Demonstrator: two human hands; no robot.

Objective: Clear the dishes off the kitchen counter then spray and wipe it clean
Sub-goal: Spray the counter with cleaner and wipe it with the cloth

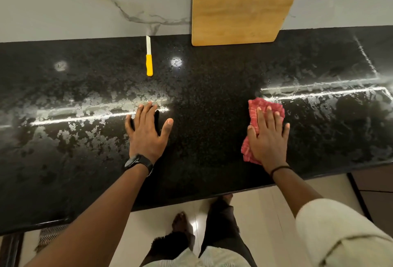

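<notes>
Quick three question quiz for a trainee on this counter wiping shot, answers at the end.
1. True or false: the right hand presses flat on the red cloth.
2. What stands against the wall at the back of the counter? A: a wooden cutting board. B: a metal tray. C: a cooking pot.
3. What colour is the handle of the knife?

Key: 1 true. 2 A. 3 yellow.
</notes>
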